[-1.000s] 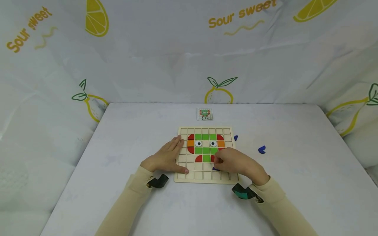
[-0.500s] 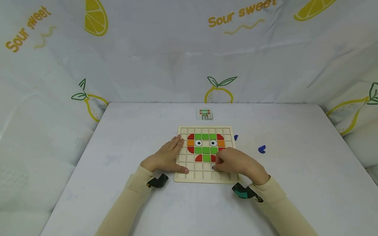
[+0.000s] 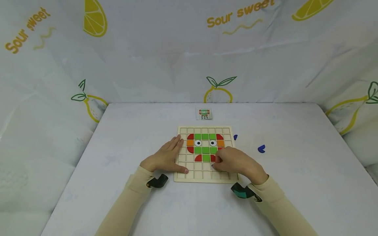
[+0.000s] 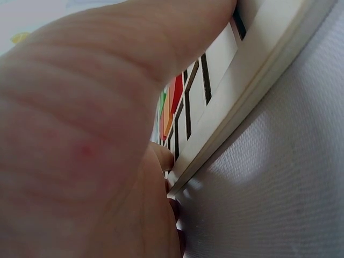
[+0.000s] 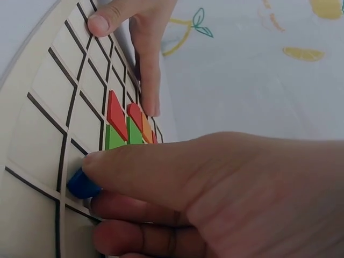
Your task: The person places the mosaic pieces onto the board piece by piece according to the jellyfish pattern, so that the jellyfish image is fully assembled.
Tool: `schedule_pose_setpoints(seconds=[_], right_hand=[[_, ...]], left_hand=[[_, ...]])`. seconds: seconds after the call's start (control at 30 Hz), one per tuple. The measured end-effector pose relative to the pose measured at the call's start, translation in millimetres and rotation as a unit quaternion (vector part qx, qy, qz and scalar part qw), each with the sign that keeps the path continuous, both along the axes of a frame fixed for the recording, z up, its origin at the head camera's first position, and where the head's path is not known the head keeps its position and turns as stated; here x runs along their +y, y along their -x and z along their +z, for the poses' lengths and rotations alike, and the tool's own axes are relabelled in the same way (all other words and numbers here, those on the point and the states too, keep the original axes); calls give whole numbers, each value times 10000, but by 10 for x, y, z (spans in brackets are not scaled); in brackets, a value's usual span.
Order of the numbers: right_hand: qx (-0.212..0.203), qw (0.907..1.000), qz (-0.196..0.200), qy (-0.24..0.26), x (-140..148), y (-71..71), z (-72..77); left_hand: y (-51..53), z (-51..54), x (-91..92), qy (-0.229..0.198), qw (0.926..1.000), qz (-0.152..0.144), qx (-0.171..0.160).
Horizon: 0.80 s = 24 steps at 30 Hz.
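A wooden grid board [image 3: 189,177] lies on the table, with red, green and orange tiles and two eye tiles set in its cells. My left hand [image 3: 165,157] rests along the board's left edge, fingers extended, thumb on a lower cell. Over the board's lower right, my right hand [image 3: 236,162] pinches a small dark blue piece [image 5: 83,185] between thumb and fingers. The blue piece sits in or just over a cell below the right-hand red tile [image 3: 213,158]; how far down it is, I cannot tell. My right fingers hide part of it in the head view.
A small stack of picture cards [image 3: 204,113] lies behind the board. One blue piece [image 3: 235,137] is beside the board's right edge. Farther right are more blue pieces [image 3: 261,148], touching or overlapping. A white curtain [image 3: 147,65] with lemon prints hangs behind the table.
The blue piece under my right fingers has shifted slightly up the board, and less of it shows in the head view. My left hand has stayed put on the board.
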State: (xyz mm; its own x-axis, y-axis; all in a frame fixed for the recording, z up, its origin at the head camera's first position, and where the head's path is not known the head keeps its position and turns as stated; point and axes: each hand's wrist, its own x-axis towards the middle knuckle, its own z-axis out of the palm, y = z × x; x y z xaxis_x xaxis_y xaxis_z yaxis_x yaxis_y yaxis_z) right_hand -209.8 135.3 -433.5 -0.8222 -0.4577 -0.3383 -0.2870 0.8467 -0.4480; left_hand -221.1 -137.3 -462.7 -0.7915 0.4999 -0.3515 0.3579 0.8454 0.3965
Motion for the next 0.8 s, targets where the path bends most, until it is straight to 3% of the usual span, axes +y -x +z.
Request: schedule_pose_setpoints(seconds=[0.43,0.6,0.8], right_hand=[[-5,10000,-30,67,22,32,29],[-135,9986,-196,477,171,47,223],[395,9937,-399,970,445,58,495]], left_hand=[[19,-4,-27,-31,10000,-9,-13],[20,-13,-17,-55,10000,-16,-45],[23,-37,-12,-33,10000,68,-52]])
